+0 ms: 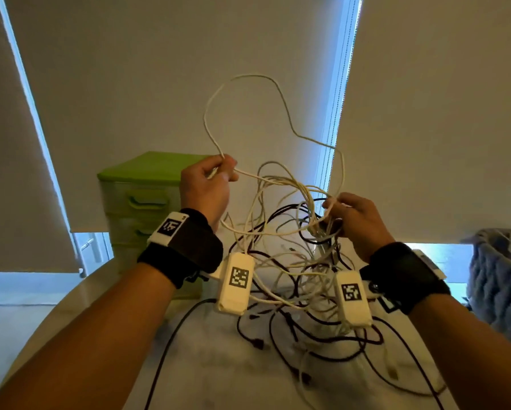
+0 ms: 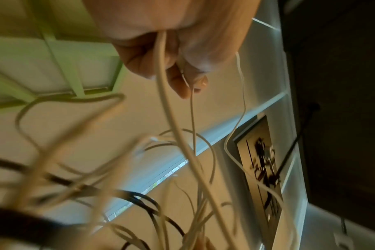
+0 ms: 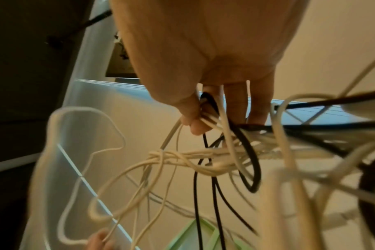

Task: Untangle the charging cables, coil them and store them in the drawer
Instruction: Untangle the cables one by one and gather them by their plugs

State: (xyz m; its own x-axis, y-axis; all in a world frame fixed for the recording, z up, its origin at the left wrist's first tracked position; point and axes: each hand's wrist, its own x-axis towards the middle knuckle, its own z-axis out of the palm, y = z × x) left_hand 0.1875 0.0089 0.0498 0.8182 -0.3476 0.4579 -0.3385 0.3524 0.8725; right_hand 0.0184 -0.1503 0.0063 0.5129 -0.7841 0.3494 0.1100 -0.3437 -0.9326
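A tangle of white and black charging cables point(image 1: 289, 261) hangs between my hands and trails onto the table point(image 1: 218, 365). My left hand point(image 1: 215, 176) pinches one white cable point(image 1: 248, 78), which loops high above it; the left wrist view shows the left hand point(image 2: 178, 74) with that white cable point(image 2: 167, 104) running down from its fingers. My right hand point(image 1: 334, 211) grips a bunch of white and black strands at the knot. In the right wrist view the right hand point(image 3: 203, 118) has its fingers curled round the tangle point(image 3: 203, 157). The green drawer unit point(image 1: 139, 202) stands behind my left hand.
Roller blinds point(image 1: 159, 69) cover the window behind the table. A grey knitted blanket point(image 1: 500, 285) lies at the right edge. Loose black cable ends point(image 1: 257, 341) spread over the table in front of me. Wrist cameras point(image 1: 236, 282) hang under both forearms.
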